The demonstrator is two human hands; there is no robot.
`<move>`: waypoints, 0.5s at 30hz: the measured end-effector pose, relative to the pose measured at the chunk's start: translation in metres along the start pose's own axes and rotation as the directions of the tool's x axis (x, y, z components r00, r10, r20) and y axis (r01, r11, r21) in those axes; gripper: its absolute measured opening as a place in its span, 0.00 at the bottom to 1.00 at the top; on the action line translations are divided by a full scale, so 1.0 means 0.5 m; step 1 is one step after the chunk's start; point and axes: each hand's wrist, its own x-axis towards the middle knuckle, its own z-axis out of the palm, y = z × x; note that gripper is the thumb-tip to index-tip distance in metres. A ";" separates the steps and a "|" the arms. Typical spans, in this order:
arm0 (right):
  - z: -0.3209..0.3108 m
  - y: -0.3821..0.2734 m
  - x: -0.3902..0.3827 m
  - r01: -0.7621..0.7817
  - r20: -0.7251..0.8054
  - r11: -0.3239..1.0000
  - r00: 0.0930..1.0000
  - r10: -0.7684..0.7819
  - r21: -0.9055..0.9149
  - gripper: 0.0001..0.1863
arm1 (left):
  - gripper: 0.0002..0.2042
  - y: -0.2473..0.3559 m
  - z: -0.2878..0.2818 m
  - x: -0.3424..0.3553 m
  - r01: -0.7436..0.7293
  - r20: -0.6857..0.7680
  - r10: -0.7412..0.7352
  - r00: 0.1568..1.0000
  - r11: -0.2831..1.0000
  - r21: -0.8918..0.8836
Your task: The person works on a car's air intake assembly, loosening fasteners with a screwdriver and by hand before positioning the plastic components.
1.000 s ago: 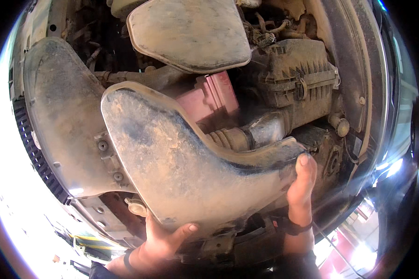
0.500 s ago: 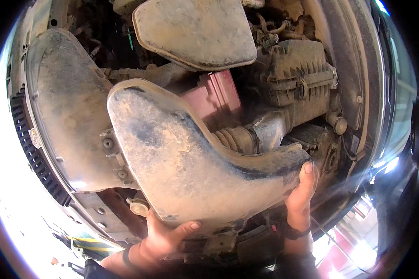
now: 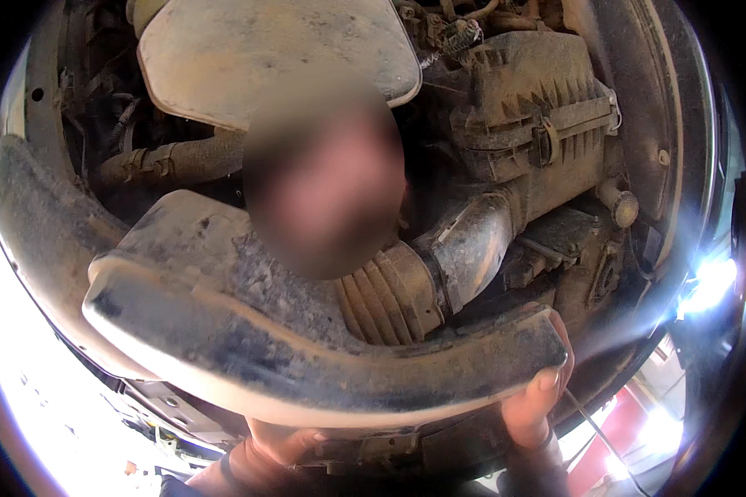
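Observation:
A dusty, curved plastic air intake duct (image 3: 323,377) lies across the front of an engine bay, tilted so its thick edge shows. My right hand (image 3: 537,402) grips its right end, fingers behind and thumb in front. Beneath its lower edge, my left hand (image 3: 280,446) holds it from below; most of those fingers are hidden behind the duct. A ribbed hose (image 3: 389,294) runs up close behind the duct, and I cannot tell whether the two are joined. A blurred patch covers the area above them.
A black air filter box (image 3: 539,108) stands at the right, with a smooth pipe (image 3: 472,244) leading down from it. A dusty engine cover (image 3: 282,50) sits at the far middle. Along the left front runs another dusty panel (image 3: 41,199); a bright lamp shines at right.
The duct has tipped, its far side dropping left and its thick edge turning into view. Both hands keep hold of it, and the left has gone further underneath. The view has shifted too.

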 end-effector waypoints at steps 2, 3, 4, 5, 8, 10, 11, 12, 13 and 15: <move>0.005 0.006 0.000 -0.004 -0.031 1.000 1.000 0.004 -0.009 0.53 | 0.46 0.006 0.010 0.008 -0.033 0.027 0.034 0.999 0.998 -0.053; 0.002 0.008 0.003 -0.013 -0.010 1.000 1.000 0.013 -0.001 0.53 | 0.45 0.008 0.012 0.010 -0.047 0.043 0.049 0.998 0.997 -0.063; 0.000 0.009 0.006 -0.023 0.014 1.000 1.000 0.023 0.001 0.53 | 0.45 0.010 0.014 0.011 -0.058 0.057 0.063 0.996 0.995 -0.077; 0.001 0.012 0.007 -0.039 0.021 0.999 0.999 0.038 0.018 0.53 | 0.45 0.019 0.018 0.009 0.007 0.025 -0.006 1.000 0.999 -0.038; 0.002 0.013 0.008 -0.077 0.035 0.996 0.997 0.075 0.049 0.53 | 0.46 0.016 0.000 0.009 0.010 0.097 -0.012 0.995 1.000 0.019; 0.004 0.009 0.015 -0.089 0.036 0.995 0.996 0.088 0.046 0.53 | 0.47 0.014 0.012 0.005 0.003 0.027 -0.003 1.000 1.000 -0.026; 0.002 0.012 0.021 -0.058 0.071 0.998 0.996 0.055 0.033 0.53 | 0.47 0.013 0.019 0.003 -0.006 -0.034 0.003 0.999 0.998 -0.067; 0.002 0.020 0.020 -0.047 0.067 0.998 0.997 0.045 0.039 0.53 | 0.47 0.014 0.020 0.002 0.013 -0.045 -0.016 0.999 0.998 -0.064; 0.001 0.031 0.020 -0.034 0.065 0.998 0.997 0.031 0.045 0.53 | 0.47 0.015 0.022 0.003 0.029 -0.058 -0.033 0.998 0.998 -0.064; 0.003 0.028 0.019 -0.011 0.051 1.000 0.999 0.010 0.026 0.53 | 0.47 0.027 0.016 0.005 0.094 -0.033 -0.095 0.995 0.995 -0.016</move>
